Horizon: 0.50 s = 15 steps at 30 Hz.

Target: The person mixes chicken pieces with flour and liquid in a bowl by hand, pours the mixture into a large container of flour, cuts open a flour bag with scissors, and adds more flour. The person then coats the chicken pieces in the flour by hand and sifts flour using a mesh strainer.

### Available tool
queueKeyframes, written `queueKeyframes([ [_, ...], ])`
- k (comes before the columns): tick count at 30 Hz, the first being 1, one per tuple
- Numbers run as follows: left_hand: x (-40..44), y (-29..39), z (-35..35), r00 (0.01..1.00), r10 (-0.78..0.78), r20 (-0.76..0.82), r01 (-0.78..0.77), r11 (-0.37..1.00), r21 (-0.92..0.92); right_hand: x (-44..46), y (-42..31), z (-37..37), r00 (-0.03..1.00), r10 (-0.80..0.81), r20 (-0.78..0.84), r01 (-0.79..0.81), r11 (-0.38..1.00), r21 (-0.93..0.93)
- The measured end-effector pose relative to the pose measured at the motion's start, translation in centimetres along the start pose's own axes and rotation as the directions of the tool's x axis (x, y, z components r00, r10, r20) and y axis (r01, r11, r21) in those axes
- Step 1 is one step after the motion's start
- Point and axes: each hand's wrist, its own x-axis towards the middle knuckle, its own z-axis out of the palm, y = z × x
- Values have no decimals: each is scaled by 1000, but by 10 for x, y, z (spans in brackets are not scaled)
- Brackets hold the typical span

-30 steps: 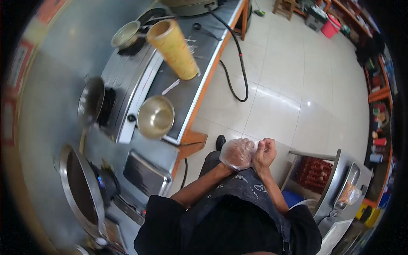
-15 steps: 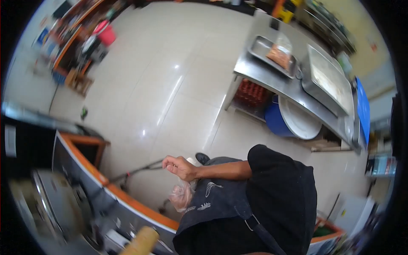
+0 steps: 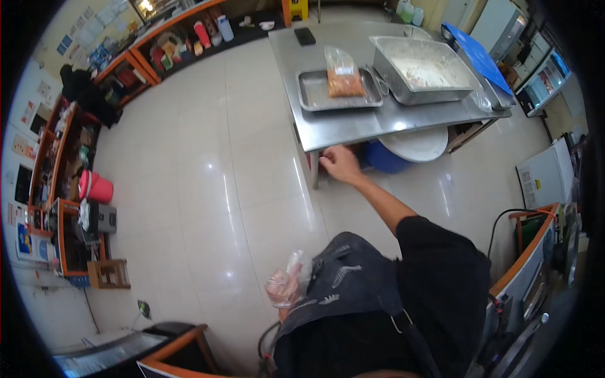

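My right hand (image 3: 340, 164) reaches forward past the front corner of the steel table (image 3: 302, 131), its fingers loosely curled, with nothing visible in them. It overlaps the table leg (image 3: 314, 171) in view; I cannot tell whether they touch. Close to the dark apron (image 3: 340, 271), my left hand (image 3: 285, 290) is held low with fingers curled. Crinkled clear plastic (image 3: 301, 264) covers it and sticks out beyond; whether this is a glove or a bag is unclear. On the table, a metal tray (image 3: 309, 101) carries a clear bag of orange-brown food (image 3: 345, 83).
A deep steel pan (image 3: 428, 96) with whitish residue stands beside the tray; a phone (image 3: 305, 36) lies behind. Under the table sits a blue tub (image 3: 384, 157) with a white basin (image 3: 419, 145). Orange-edged counters (image 3: 526, 255) flank me. A pink bucket (image 3: 97, 188) and stool (image 3: 108, 274) are left.
My view has turned toward the steel table, which now stands ahead. My right hand has stretched forward from near my body toward the table corner. My left hand stays low by the apron.
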Motion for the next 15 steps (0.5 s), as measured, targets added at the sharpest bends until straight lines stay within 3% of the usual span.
queueKeyframes([
  [2, 32, -8, -11, 994, 63, 94, -63, 998, -5, 29, 24, -31, 954, -198, -224, 117, 937, -329],
  [3, 47, -10, -18, 984, 84, 156, -84, 996, -10, 49, 32, -49, 920, -283, -271, 124, 867, -483],
  [6, 97, -13, -41, 936, 101, 338, -112, 994, 13, 98, 79, -71, 864, -394, -314, 61, 701, -711],
  [9, 147, -6, -60, 911, -10, 412, -28, 996, 86, 132, 110, -64, 948, -302, -99, 199, 806, -557],
  [11, 192, 0, -41, 981, 31, 190, -45, 996, 72, 159, 119, -41, 860, -500, -98, 415, 799, -436],
  [13, 250, 28, -23, 948, 191, -255, -189, 981, 32, 187, 118, -15, 821, -569, -48, 527, 788, -318],
  [15, 282, 53, -18, 955, 135, -264, -119, 990, 78, 215, 104, -7, 917, -392, -74, 354, 886, -301],
])
